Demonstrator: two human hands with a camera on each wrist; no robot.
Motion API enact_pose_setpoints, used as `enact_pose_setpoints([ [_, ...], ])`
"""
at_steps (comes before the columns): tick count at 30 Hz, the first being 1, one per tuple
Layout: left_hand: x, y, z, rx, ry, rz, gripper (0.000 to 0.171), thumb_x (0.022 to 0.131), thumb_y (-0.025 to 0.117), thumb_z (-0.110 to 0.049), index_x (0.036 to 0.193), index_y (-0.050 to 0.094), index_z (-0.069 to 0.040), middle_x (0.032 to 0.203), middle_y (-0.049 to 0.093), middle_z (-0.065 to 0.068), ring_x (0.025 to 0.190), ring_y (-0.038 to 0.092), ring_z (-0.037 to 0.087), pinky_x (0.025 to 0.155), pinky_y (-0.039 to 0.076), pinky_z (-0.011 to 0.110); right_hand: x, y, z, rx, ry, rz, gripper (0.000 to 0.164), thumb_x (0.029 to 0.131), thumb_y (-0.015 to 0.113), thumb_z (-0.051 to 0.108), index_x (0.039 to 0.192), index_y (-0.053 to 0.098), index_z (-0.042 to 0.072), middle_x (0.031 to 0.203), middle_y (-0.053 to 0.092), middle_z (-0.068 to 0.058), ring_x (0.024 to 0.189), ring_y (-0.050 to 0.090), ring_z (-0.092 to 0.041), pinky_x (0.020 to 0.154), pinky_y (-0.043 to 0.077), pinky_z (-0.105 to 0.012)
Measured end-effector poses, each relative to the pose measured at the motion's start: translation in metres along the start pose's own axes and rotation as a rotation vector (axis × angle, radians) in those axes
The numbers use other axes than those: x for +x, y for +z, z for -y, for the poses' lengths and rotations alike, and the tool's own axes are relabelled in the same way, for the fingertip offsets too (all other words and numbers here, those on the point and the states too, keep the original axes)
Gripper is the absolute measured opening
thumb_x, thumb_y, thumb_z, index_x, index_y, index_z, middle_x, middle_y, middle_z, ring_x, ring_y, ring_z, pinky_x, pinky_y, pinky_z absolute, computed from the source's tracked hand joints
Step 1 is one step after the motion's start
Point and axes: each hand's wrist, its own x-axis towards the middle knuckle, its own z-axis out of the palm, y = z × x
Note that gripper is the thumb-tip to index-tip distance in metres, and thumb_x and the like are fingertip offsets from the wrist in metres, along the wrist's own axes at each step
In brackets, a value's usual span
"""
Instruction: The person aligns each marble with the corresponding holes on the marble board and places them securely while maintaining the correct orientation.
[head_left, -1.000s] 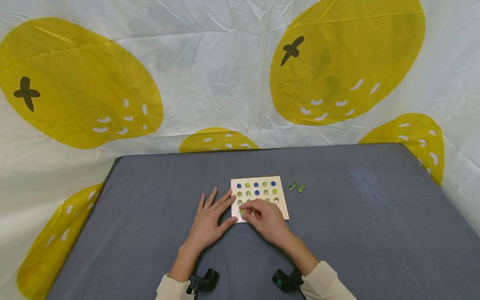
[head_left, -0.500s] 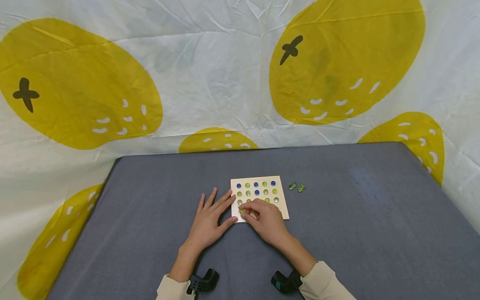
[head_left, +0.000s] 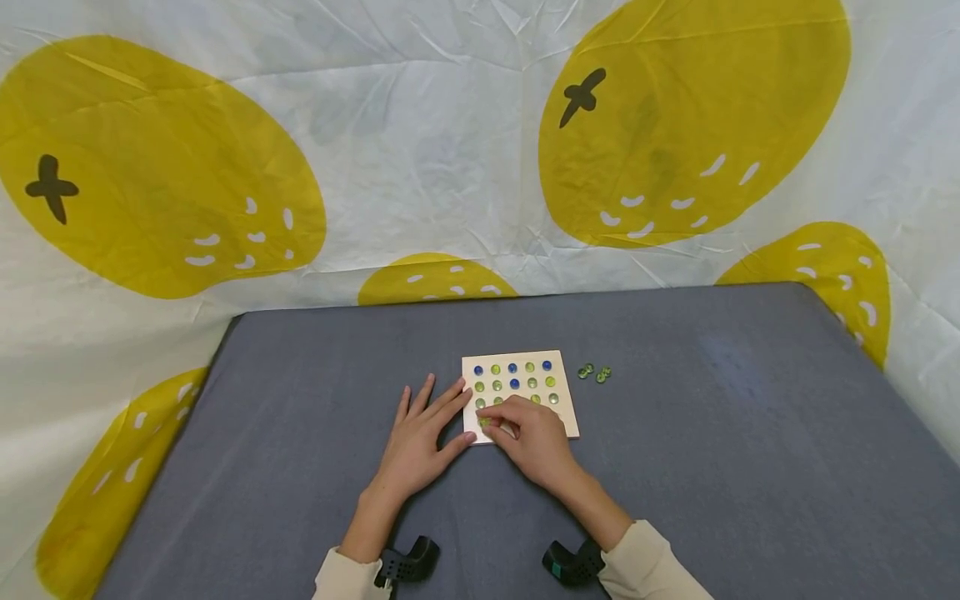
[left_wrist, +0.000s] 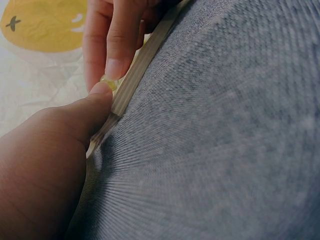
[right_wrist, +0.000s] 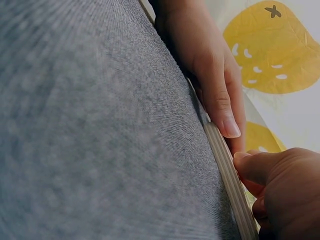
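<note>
A pale wooden board (head_left: 567,427) lies on the table, set with rows of green, yellow-green and blue glass gems (head_left: 547,366). Over its front left corner, my right hand (head_left: 531,437) pinches a yellow-green glass gem (head_left: 484,422) between thumb and forefinger, close to the board's surface. That hand covers part of the lower rows. My left hand (head_left: 414,442) rests with spread fingers, its fingertips and thumb at the board's left edge. In the left wrist view, the pinched gem (left_wrist: 109,82) shows beside the left thumb. The board's layered edge (right_wrist: 227,180) appears in the right wrist view.
Several loose green gems (head_left: 601,377) lie on the grey cloth just right of the board. The cloth-covered table (head_left: 712,467) stretches out on both sides. Behind it hangs a white curtain (head_left: 427,167) with large yellow fruit shapes.
</note>
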Motion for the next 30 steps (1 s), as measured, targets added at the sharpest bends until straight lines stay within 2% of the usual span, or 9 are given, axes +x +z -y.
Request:
enact_pose_setpoints([
  [12, 0.0006, -0.0012, 0.0004, 0.003, 0.002, 0.002, 0.061, 0.090, 0.062, -0.047, 0.143, 0.048, -0.022, 0.148, 0.041, -0.003, 0.140, 0.024, 0.035, 0.112, 0.010, 0.060, 0.0016, 0.0012, -0.0014, -0.017, -0.017, -0.007, 0.021, 0.077, 0.081, 0.013, 0.097, 0.078, 0.016, 0.073, 0.058, 0.014, 0.053, 0.035, 0.002, 0.047, 0.031, -0.019],
  [23, 0.0004, 0.0000, -0.0003, -0.003, 0.002, 0.000, 0.061, 0.089, 0.062, -0.047, 0.143, 0.049, -0.022, 0.147, 0.042, -0.003, 0.140, 0.024, 0.035, 0.111, 0.010, 0.061, 0.0003, -0.0015, 0.0001, -0.027, 0.031, 0.045, 0.022, 0.081, 0.078, 0.015, 0.102, 0.077, 0.019, 0.071, 0.054, 0.015, 0.053, 0.035, 0.001, 0.048, 0.031, -0.019],
  [30, 0.0007, 0.0004, 0.0003, -0.015, 0.005, -0.014, 0.060, 0.089, 0.063, -0.047, 0.142, 0.050, -0.022, 0.147, 0.043, -0.001, 0.140, 0.023, 0.036, 0.111, 0.010, 0.061, 0.0022, -0.0031, 0.0020, -0.029, 0.033, 0.055, 0.022, 0.082, 0.077, 0.015, 0.103, 0.077, 0.019, 0.075, 0.059, 0.013, 0.054, 0.037, 0.000, 0.048, 0.032, -0.019],
])
